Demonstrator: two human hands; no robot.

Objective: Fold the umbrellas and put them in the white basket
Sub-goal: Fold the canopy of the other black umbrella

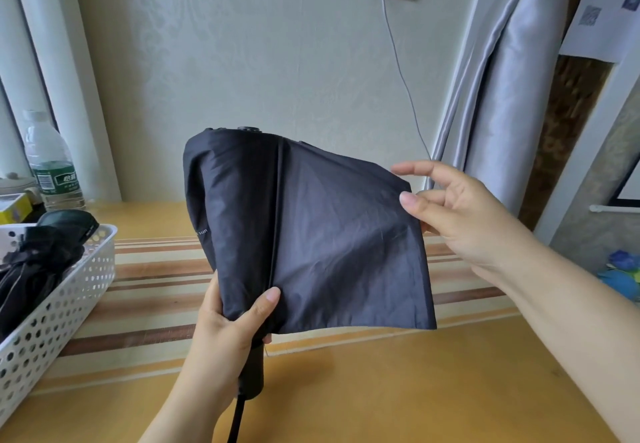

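White basket (pixel 86 269) cut off by the left and lower edges — its far end out of view. Folded umbrellas (pixel 38 262) inside it partly hidden by the rim. Held umbrella (pixel 311 234): shaft concealed under the canopy, handle mostly covered by the left hand (pixel 232 321), strap leaving the bottom edge. Bottle (pixel 52 165) label too small to read.

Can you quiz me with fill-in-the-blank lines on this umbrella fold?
1. The left hand grips the dark umbrella near its ____.
2. The right hand pinches a ____ of its canopy.
3. The white basket already holds folded ____ umbrellas.
4. A water ____ stands behind the basket.

Missing words: handle; corner; black; bottle
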